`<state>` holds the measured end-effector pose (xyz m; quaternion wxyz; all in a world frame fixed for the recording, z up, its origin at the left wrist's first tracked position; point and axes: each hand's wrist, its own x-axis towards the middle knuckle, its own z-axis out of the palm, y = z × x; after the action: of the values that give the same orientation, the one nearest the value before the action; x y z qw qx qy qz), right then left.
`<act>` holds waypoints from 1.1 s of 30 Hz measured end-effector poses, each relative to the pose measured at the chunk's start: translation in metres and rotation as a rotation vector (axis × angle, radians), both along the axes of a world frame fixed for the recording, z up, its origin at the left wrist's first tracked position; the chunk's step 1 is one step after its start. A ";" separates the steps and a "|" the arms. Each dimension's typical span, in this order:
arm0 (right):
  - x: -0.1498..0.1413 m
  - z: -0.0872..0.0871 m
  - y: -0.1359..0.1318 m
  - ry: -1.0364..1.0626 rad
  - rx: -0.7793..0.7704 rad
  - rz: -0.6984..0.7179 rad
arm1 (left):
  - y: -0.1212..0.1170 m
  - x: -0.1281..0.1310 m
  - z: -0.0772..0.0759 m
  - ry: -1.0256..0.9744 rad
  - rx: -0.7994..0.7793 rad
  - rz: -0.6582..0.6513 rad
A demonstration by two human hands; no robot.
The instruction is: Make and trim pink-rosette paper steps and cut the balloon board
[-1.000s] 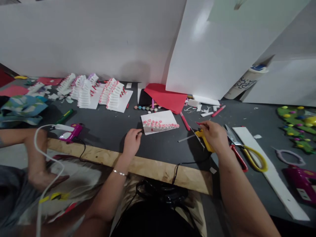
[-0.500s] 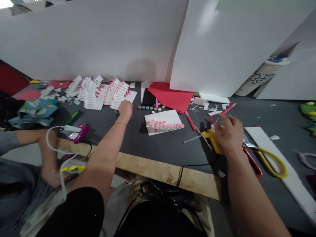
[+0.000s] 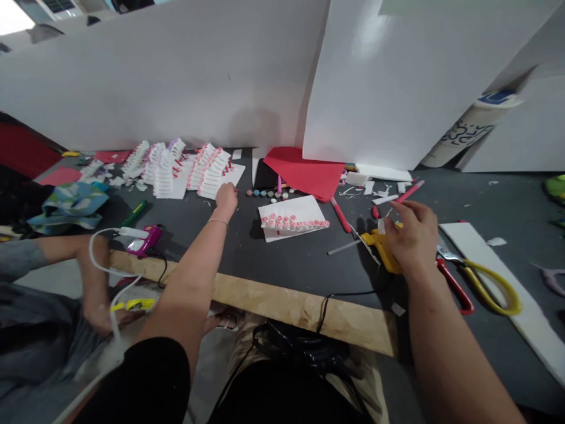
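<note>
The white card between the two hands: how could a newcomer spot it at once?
On the dark table, find the red sheet toward the back. The white card lies in front of it, between the left hand and the right hand. Unlike the pink-and-white pieces bunched farther left, it lies apart, with pink bumps running across it.

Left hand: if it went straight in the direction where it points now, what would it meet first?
Most likely the white card just ahead of the left hand; depth is unclear, so the fingers may already touch it. Beyond stands the white panel.
</note>
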<state>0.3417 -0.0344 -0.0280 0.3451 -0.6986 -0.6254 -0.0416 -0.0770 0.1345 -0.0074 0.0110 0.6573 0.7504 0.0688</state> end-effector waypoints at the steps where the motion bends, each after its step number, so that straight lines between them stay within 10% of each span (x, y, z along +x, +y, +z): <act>1: 0.001 0.000 0.000 0.001 -0.001 0.001 | -0.001 0.000 0.000 -0.008 -0.003 -0.002; 10: 0.002 0.004 0.000 0.020 0.094 -0.037 | -0.031 -0.001 0.019 -0.150 0.048 0.013; 15: -0.006 0.023 -0.004 0.092 0.115 -0.043 | -0.103 0.017 0.033 -0.880 0.166 -0.052; 22: -0.073 0.052 -0.035 0.330 -0.143 0.465 | -0.203 0.084 0.031 -1.316 -0.125 -0.176; 26: -0.120 0.046 -0.053 0.367 -0.251 0.710 | -0.216 0.103 0.021 -1.359 -0.182 -0.199; 33: -0.147 0.036 -0.056 0.431 -0.278 0.660 | -0.216 0.098 0.015 -1.273 -0.176 -0.278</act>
<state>0.1948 -0.0905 0.0075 0.3652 -0.4935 -0.7289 0.3030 0.0211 -0.0812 0.0074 0.5154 0.5754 0.5083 0.3806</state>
